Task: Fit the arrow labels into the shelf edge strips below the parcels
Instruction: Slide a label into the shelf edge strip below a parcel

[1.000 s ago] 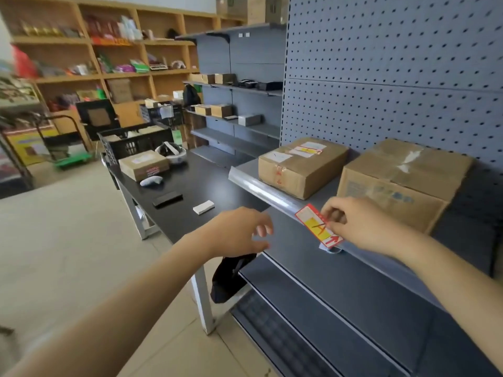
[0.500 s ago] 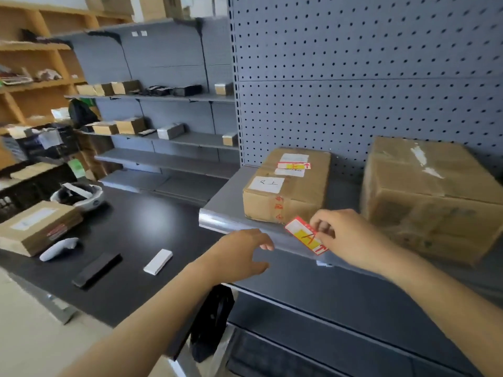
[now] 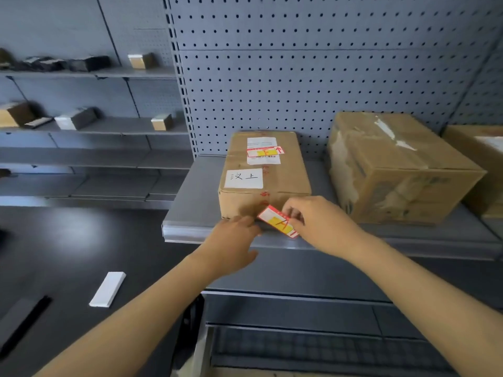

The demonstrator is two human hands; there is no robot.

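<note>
Since a moment ago your left hand (image 3: pixel 231 240) has reached up to the shelf edge strip (image 3: pixel 196 232), fingers straight and touching it, while your right hand (image 3: pixel 315 224) pinches the red-and-yellow arrow label (image 3: pixel 279 221) tilted just above the strip, before the labelled parcel (image 3: pixel 261 170). Beside it sits a larger cardboard box (image 3: pixel 394 170), backed by grey pegboard (image 3: pixel 313 77). At left lies a black table (image 3: pixel 68 240).
</note>
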